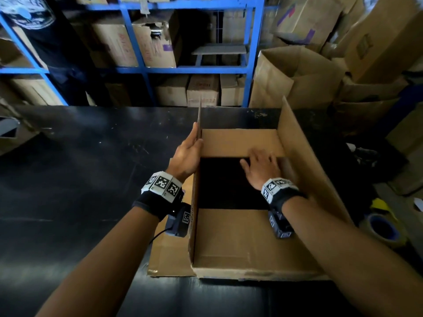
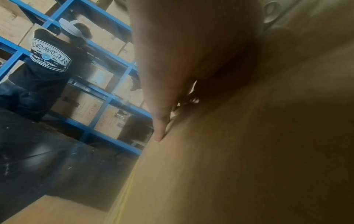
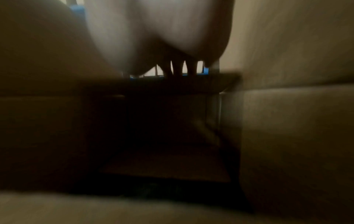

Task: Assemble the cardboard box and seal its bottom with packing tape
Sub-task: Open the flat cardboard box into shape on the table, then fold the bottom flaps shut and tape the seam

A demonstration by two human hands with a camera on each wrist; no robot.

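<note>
Cardboard box (image 1: 304, 179) standing open on black table (image 1: 80, 179), left hand (image 1: 186, 156) flat with straight fingers against tall flap at 12 o'clock, right hand (image 1: 259, 167) spread flat pressing far inside flap, tape roll (image 1: 382, 229) at 3 o'clock.

white gothic lettering reading "bostar" stands on the back of a person's black t-shirt (image 2: 48, 60), above smaller lines too blurred to read. red print on the cartons (image 1: 123, 48) in the blue shelving (image 1: 137, 70) is illegible. black-and-white square code markers (image 1: 162, 185) sit on both wristbands.
</note>
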